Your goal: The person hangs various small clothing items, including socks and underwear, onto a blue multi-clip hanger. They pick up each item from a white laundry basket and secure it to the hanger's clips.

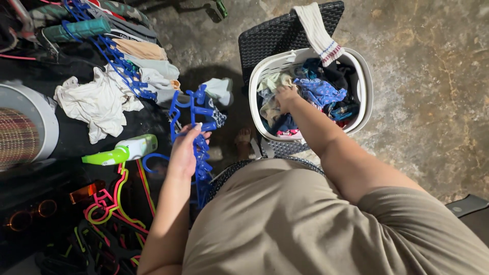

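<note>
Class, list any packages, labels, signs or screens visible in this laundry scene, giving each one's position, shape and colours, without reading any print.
Spray bottle: lying on its side on the dark surface, left of the left hand; white body, lime-green nozzle end.
No labels, signs or screens can be made out.

The plastic clip hanger [196, 127] is bright blue. The oval plastic laundry basket [364, 91] is white; the crumpled cloth in it [318, 91] is blue with a pale speckled print. The ribbed sock on its rim [316, 30] is cream with red and blue stripes. The spray bottle [125, 151] is white and lime green. The heap of plastic hangers [109, 203] is pink and yellow-green.
</note>
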